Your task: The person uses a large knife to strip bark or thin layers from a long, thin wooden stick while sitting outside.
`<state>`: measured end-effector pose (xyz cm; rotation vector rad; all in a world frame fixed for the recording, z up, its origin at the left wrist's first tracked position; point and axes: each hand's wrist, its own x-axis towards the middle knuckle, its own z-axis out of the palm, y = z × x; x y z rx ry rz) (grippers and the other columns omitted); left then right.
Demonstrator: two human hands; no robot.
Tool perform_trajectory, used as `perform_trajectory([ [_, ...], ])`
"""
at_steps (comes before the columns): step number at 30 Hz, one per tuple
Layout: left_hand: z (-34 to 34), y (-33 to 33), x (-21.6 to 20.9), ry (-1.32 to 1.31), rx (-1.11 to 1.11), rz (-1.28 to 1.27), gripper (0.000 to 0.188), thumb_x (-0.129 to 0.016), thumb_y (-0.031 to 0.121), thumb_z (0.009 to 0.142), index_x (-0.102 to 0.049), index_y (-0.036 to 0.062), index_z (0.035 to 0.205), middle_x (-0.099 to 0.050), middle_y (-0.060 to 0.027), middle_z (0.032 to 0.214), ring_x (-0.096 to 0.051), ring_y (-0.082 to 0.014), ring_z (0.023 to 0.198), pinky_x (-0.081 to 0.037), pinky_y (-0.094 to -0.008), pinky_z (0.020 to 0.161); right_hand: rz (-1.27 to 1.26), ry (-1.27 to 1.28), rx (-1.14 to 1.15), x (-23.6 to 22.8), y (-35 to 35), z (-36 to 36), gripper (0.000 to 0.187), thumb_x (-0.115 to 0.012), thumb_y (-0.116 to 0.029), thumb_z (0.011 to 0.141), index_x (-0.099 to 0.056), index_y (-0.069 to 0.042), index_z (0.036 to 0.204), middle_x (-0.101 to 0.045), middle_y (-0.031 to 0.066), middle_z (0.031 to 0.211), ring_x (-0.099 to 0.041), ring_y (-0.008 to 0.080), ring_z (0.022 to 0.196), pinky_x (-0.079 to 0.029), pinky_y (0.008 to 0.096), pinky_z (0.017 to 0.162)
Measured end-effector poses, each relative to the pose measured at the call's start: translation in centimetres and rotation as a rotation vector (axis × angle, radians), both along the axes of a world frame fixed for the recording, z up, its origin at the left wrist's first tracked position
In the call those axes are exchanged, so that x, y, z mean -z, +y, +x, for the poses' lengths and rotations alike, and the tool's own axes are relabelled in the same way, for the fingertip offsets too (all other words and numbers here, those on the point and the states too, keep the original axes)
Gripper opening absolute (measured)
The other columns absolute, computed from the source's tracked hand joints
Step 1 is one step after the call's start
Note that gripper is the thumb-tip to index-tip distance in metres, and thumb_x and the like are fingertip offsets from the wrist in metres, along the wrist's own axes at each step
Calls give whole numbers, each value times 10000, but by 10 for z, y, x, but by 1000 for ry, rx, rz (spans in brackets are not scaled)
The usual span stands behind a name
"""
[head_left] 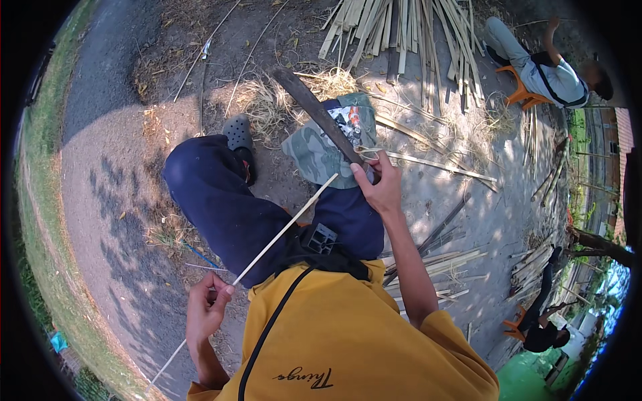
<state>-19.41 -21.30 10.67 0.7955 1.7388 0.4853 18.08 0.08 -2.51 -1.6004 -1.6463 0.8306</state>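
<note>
Left hand (207,313) is pinching bamboo strip (281,234), long axis slanting toward camouflage cloth's (305,148) lower edge; right hand (382,190) clasping knife (314,109).

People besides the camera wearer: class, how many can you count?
2. One person in a pale top is on an orange seat at the upper right; another person in dark clothes is on a second orange seat at the lower right. Others could be hidden.

Ground (114,180): grey-brown earth, below and around the hands (384,190); sunlit, mottled with shadow (124,230). Grass strip (41,147): green, far left of the hands. Orange seats (528,97): two, right of the hands. Tree trunk (600,248): dark, far right.
</note>
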Motion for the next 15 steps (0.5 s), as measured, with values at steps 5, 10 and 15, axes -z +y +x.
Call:
perform_trajectory([
  [5, -15, 12, -18, 55, 121, 6, 200, -735, 86, 1007, -588, -11, 911, -632, -21, 746, -593, -50, 646, -450, -234, 557, -148, 365, 22, 8, -6, 19, 242, -799, -201, 957, -672, -19, 1054, -741, 44, 801, -599, 67, 613, -420, 250, 541],
  [10, 14, 53, -32, 58, 45, 117, 96, -684, 66, 1026, -661, -20, 990, -657, -55, 773, -683, -108, 727, -508, -268, 601, -157, 808, 55, 15, -19, 33, 287, -676, -189, 1048, -512, -52, 1240, -618, 55, 721, -533, 97, 545, -426, 246, 500],
  [15, 39, 97, -20, 245, 300, 363, 128, -636, 46, 1039, -698, -26, 1124, -696, -101, 807, -690, -152, 708, -507, -286, 615, -163, 962, 224, -9, -19, 43, 539, -579, -341, 1112, -386, -113, 1560, -582, 64, 707, -531, 134, 517, -424, 267, 474],
])
